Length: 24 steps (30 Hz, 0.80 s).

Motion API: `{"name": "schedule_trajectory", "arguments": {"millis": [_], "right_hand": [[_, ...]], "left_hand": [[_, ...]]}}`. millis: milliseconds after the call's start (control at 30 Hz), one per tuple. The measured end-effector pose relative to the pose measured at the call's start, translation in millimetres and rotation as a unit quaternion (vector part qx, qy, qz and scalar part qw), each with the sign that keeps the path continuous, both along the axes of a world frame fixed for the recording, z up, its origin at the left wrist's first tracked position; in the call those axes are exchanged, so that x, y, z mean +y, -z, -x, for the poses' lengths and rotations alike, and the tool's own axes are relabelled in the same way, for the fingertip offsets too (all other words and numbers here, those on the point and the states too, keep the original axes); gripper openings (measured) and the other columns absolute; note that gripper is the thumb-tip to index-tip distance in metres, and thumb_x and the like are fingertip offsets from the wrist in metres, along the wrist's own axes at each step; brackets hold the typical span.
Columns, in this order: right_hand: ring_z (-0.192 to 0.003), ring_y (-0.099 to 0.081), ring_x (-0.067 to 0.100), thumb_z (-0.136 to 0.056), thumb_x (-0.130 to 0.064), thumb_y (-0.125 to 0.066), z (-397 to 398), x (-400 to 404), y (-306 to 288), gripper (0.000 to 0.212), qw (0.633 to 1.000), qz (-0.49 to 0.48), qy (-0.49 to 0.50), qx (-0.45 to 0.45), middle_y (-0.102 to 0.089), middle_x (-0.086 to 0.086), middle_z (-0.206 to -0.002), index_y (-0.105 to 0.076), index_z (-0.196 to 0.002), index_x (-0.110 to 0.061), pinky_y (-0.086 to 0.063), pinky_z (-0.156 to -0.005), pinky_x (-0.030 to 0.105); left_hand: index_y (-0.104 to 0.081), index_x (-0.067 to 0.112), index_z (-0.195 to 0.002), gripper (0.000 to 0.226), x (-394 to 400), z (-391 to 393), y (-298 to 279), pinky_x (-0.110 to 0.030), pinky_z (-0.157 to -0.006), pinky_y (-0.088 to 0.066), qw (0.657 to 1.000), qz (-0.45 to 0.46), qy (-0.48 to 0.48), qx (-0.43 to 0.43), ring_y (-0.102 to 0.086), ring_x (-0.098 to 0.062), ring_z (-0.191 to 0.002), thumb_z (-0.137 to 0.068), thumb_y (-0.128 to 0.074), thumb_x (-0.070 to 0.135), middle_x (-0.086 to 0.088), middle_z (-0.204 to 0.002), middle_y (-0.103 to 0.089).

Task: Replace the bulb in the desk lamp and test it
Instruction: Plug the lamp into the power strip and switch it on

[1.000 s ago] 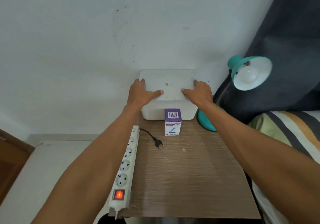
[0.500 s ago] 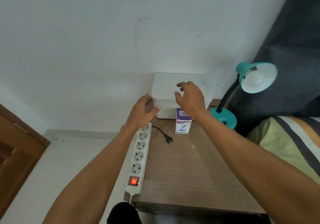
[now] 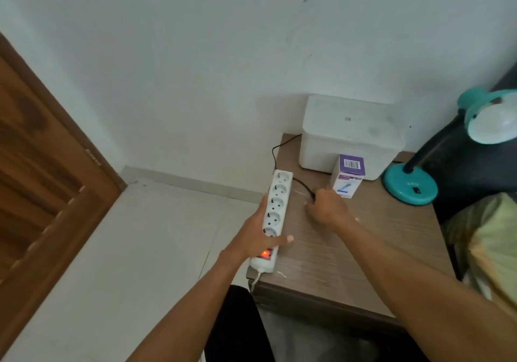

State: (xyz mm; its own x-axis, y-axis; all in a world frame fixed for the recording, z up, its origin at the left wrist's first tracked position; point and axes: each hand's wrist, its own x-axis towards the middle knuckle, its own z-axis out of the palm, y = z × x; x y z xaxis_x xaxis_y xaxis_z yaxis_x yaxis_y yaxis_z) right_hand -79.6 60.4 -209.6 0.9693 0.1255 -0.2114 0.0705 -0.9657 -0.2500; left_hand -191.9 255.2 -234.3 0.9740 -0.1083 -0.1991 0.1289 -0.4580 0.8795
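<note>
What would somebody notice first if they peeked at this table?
Probably the glowing red switch on the white power strip along the wooden table's left edge, which the left hand holds. Next, the right hand curled around the black plug cord beside it. Then the bright teal desk lamp at the far right, next to the purple bulb box.

Power strip lies along the left edge of the bedside table, switch end near, left hand on its near half. Right hand just right of the strip, at the end of the cord. Far side: storage box against the wall, bulb carton before it, desk lamp at the far right.
</note>
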Motion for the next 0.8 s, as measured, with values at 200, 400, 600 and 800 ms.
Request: {"name": "schedule_trajectory", "arguments": {"millis": [200,400,600,800], "right_hand": [[-0.092,-0.064,0.029,-0.091,-0.031,-0.064,2.7,6.6,8.7,0.023,0.998,-0.001,0.039,-0.052,-0.070,0.011,-0.097,-0.070,-0.102,-0.013,-0.056,-0.077,0.040],[-0.078,-0.066,0.027,-0.083,-0.015,-0.065,-1.6,15.8,-2.1,0.011,0.987,-0.118,0.103,-0.035,-0.070,0.011,-0.080,-0.074,-0.082,-0.008,-0.056,-0.068,0.037],[-0.077,-0.067,0.008,-0.088,-0.019,-0.070,-1.1,44.9,-32.1,0.012,0.926,-0.346,0.125,-0.086,-0.072,-0.002,-0.084,-0.071,-0.099,-0.016,-0.055,-0.073,0.025],[-0.075,-0.066,0.003,-0.087,-0.015,-0.071,7.7,65.5,-31.7,0.007,0.923,-0.365,0.089,-0.086,-0.071,-0.006,-0.080,-0.068,-0.093,-0.018,-0.045,-0.061,0.014]], "left_hand": [[-0.014,0.045,-0.159,0.121,2.6,-1.3,5.6,-0.006,-0.085,-0.049,0.999,0.034,0.002,-0.007,-0.060,0.010,-0.114,-0.068,-0.093,0.049,0.022,-0.133,-0.060],[-0.020,0.041,-0.158,0.121,3.5,-3.8,11.0,-0.008,-0.081,-0.051,0.999,0.044,0.001,-0.030,-0.062,0.011,-0.108,-0.064,-0.095,0.049,0.023,-0.124,-0.062],[-0.021,0.044,-0.157,0.122,4.3,-4.7,13.3,-0.023,-0.092,-0.056,0.997,0.055,0.001,-0.044,-0.065,0.002,-0.109,-0.062,-0.096,0.050,0.018,-0.124,-0.065],[-0.018,0.044,-0.158,0.125,4.1,-5.5,15.9,-0.030,-0.097,-0.057,0.997,0.052,0.007,-0.049,-0.065,-0.002,-0.112,-0.060,-0.094,0.057,0.015,-0.127,-0.064]]}}
